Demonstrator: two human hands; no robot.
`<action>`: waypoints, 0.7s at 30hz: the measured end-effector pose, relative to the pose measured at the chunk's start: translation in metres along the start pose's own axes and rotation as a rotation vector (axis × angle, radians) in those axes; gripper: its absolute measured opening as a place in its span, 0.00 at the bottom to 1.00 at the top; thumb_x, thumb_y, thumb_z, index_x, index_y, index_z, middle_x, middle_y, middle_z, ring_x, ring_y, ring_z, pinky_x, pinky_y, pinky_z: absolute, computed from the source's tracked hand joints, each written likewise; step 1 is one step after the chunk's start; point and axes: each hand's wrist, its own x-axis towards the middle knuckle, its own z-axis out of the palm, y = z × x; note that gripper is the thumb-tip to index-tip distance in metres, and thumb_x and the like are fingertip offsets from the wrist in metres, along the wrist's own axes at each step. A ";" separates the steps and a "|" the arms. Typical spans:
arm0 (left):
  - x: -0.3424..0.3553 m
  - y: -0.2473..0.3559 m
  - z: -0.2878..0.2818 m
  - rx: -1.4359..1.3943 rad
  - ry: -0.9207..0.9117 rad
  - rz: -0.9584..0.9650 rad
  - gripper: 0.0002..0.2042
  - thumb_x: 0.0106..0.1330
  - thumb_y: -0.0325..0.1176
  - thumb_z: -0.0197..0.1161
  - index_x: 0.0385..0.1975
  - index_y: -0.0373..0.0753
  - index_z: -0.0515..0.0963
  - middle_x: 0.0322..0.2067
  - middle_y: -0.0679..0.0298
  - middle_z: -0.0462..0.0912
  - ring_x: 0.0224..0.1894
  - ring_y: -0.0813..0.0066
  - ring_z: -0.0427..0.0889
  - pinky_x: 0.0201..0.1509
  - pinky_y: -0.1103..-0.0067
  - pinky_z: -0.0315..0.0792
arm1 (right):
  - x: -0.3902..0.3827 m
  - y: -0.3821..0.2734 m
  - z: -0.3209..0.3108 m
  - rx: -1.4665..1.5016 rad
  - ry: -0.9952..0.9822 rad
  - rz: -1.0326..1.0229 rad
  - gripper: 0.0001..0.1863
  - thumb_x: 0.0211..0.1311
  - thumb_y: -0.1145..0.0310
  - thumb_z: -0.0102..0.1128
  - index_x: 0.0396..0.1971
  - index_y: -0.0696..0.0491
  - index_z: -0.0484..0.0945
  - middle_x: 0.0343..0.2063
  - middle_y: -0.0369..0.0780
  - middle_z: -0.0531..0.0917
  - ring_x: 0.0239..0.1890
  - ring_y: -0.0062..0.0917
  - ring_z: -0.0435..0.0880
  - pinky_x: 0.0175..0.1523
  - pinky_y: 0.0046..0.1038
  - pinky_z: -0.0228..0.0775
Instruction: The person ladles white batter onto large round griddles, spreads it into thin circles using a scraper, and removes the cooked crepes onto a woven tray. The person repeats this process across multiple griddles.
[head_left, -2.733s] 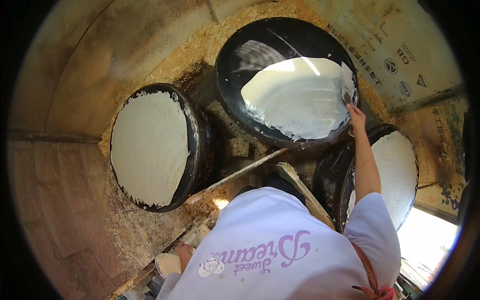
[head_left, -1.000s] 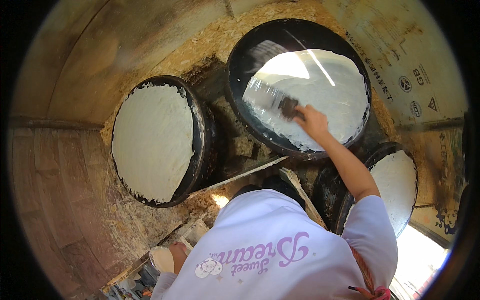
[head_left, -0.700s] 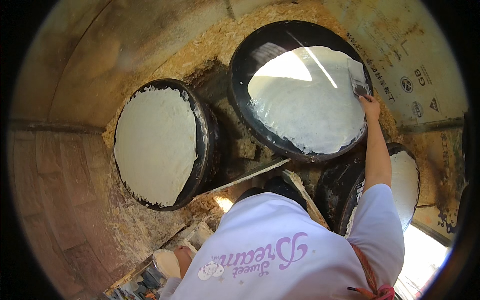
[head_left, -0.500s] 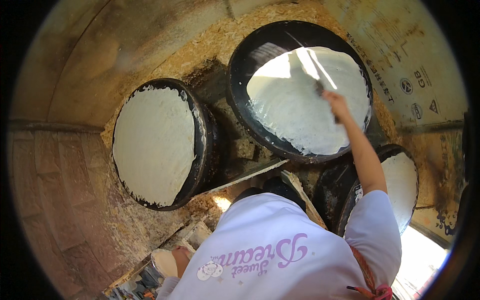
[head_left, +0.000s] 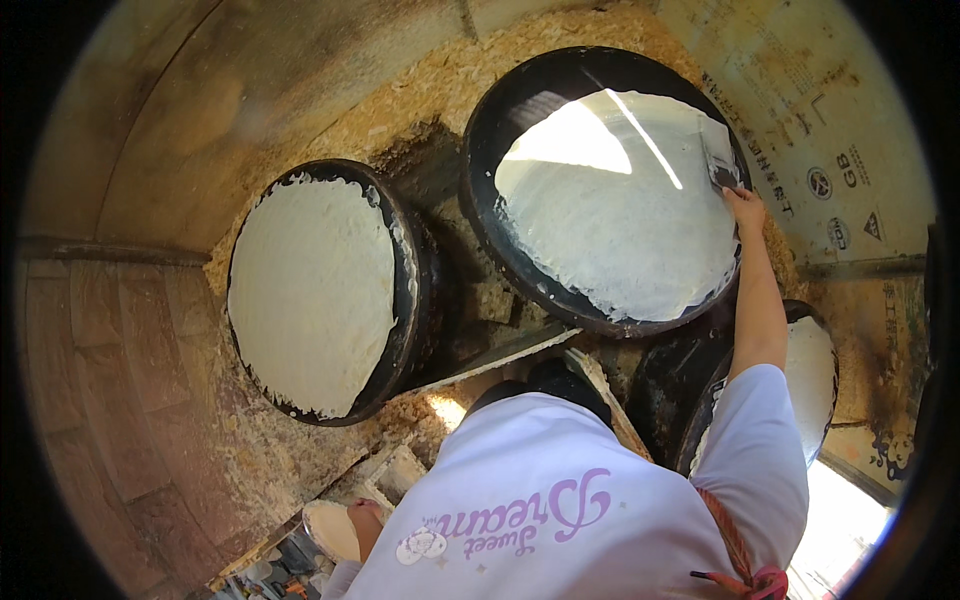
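Note:
My right hand [head_left: 745, 207] grips a flat scraper [head_left: 718, 150] by its handle. The blade lies against the right side of a pale batter sheet [head_left: 620, 215] spread over a large round black griddle [head_left: 508, 95]. Sunlight glares off the wet top of the sheet. Low on the left, my left hand [head_left: 366, 522] is curled beside a round cream-coloured surface [head_left: 332, 530], perhaps batter in a bowl. Its fingers are partly hidden, and I cannot make out what they hold.
Another black griddle [head_left: 408, 290] with a pale sheet stands on the left. A third griddle [head_left: 700, 425] is at the lower right, partly behind my arm. A pale board [head_left: 500, 358] runs between them. Shavings-like crumbs [head_left: 400, 85] cover the ground by the back wall.
My right hand has swept the scraper from the middle of the sheet to its right edge. The scraper's blade now shows clearly. My left hand stays by the cream-coloured round surface.

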 end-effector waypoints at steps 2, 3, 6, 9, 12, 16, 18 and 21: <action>-0.002 -0.001 -0.014 -0.030 0.022 0.014 0.16 0.64 0.38 0.38 0.13 0.45 0.62 0.11 0.71 0.64 0.13 0.78 0.60 0.18 0.84 0.59 | -0.027 -0.044 0.020 0.330 -0.215 0.052 0.23 0.46 0.51 0.63 0.39 0.51 0.78 0.33 0.37 0.81 0.30 0.24 0.76 0.31 0.29 0.67; -0.002 -0.001 -0.020 -0.036 0.029 0.024 0.16 0.64 0.38 0.38 0.13 0.45 0.62 0.11 0.71 0.64 0.13 0.78 0.60 0.18 0.84 0.59 | -0.054 -0.078 0.028 0.490 -0.318 0.082 0.24 0.46 0.50 0.63 0.38 0.52 0.78 0.32 0.36 0.81 0.28 0.22 0.75 0.30 0.27 0.66; 0.007 -0.001 -0.013 -0.024 0.021 0.021 0.16 0.64 0.38 0.37 0.13 0.45 0.62 0.11 0.71 0.64 0.13 0.78 0.60 0.18 0.84 0.59 | -0.124 -0.124 0.052 0.340 -0.537 -0.165 0.23 0.48 0.51 0.61 0.40 0.52 0.78 0.30 0.36 0.81 0.25 0.20 0.74 0.29 0.26 0.65; 0.001 -0.003 -0.020 -0.048 0.043 0.027 0.16 0.64 0.38 0.37 0.13 0.45 0.62 0.11 0.71 0.64 0.13 0.78 0.60 0.18 0.84 0.59 | -0.212 -0.148 0.077 -0.086 -0.424 -0.869 0.16 0.50 0.61 0.58 0.41 0.46 0.76 0.32 0.43 0.79 0.29 0.32 0.79 0.32 0.35 0.71; 0.003 0.000 -0.018 -0.049 0.044 0.026 0.16 0.64 0.38 0.37 0.13 0.45 0.62 0.11 0.71 0.64 0.13 0.78 0.59 0.18 0.84 0.59 | -0.223 -0.176 0.066 -0.322 -0.330 -1.001 0.16 0.50 0.63 0.57 0.42 0.44 0.73 0.31 0.42 0.77 0.28 0.38 0.78 0.31 0.38 0.70; 0.001 0.002 -0.019 -0.066 0.050 0.022 0.16 0.64 0.38 0.37 0.13 0.45 0.62 0.11 0.71 0.63 0.13 0.78 0.59 0.18 0.84 0.59 | -0.118 -0.152 0.053 -0.215 -0.028 -0.718 0.17 0.49 0.61 0.59 0.40 0.45 0.72 0.35 0.40 0.78 0.35 0.37 0.78 0.38 0.36 0.71; 0.004 0.000 -0.025 -0.069 0.061 0.021 0.16 0.64 0.37 0.37 0.13 0.45 0.62 0.11 0.71 0.63 0.13 0.78 0.59 0.18 0.84 0.59 | -0.080 -0.130 0.019 -0.222 -0.006 -0.492 0.19 0.47 0.60 0.60 0.42 0.46 0.74 0.36 0.41 0.80 0.39 0.35 0.78 0.40 0.34 0.70; -0.002 0.000 -0.019 -0.063 0.065 0.022 0.16 0.64 0.37 0.36 0.13 0.45 0.62 0.11 0.72 0.63 0.13 0.78 0.59 0.18 0.84 0.59 | -0.023 -0.080 -0.001 -0.163 -0.006 -0.074 0.18 0.47 0.58 0.61 0.39 0.49 0.78 0.30 0.39 0.80 0.34 0.29 0.79 0.36 0.30 0.69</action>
